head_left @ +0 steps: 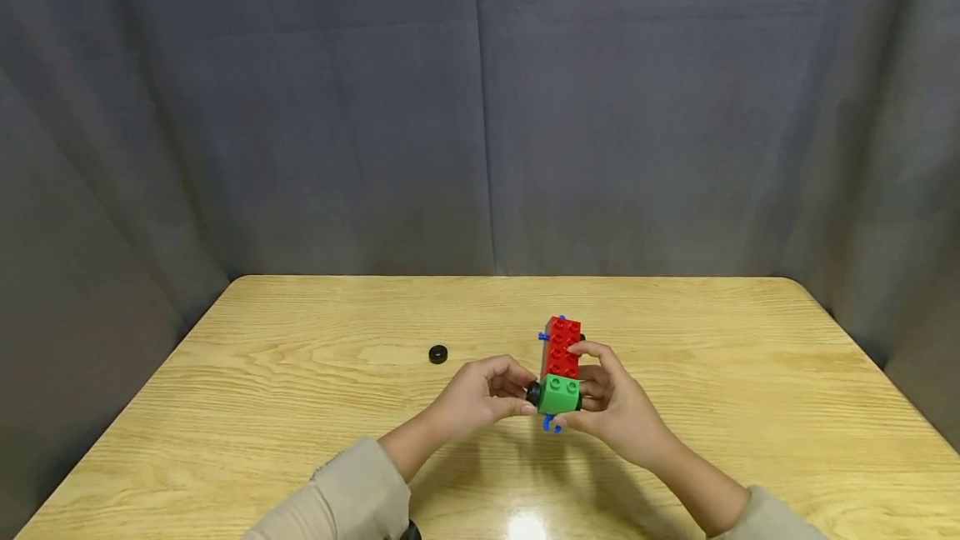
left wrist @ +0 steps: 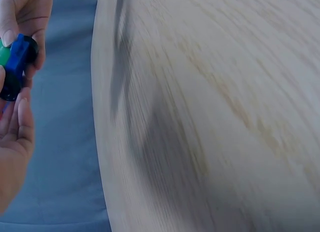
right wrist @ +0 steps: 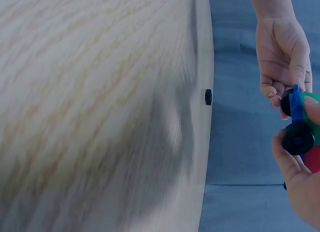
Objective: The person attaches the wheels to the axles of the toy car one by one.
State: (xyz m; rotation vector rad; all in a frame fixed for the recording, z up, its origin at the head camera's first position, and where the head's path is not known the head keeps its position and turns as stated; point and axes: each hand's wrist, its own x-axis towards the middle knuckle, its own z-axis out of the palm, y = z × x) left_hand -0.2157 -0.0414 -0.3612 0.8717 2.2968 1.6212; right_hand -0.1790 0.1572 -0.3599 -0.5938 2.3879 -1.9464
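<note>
A toy vehicle of building bricks is held above the table, with a studded red brick (head_left: pixel 564 347) behind a sloped green brick (head_left: pixel 560 395). My right hand (head_left: pixel 626 419) grips it from the right, the index finger on the red brick and the thumb by the green one. My left hand (head_left: pixel 480 394) pinches a black wheel (head_left: pixel 533 393) at the green brick's left side. Beneath the bricks is a blue base (right wrist: pixel 296 105) with another black wheel (right wrist: pixel 298 138). At the red brick's left side a bare blue axle end (head_left: pixel 543 337) sticks out.
A loose black wheel (head_left: pixel 438 354) lies on the wooden table (head_left: pixel 300 357), left of the vehicle. Another black object (head_left: pixel 411 532) shows partly beside the left sleeve at the near edge. Grey curtains (head_left: pixel 375 123) hang behind the table and at both sides.
</note>
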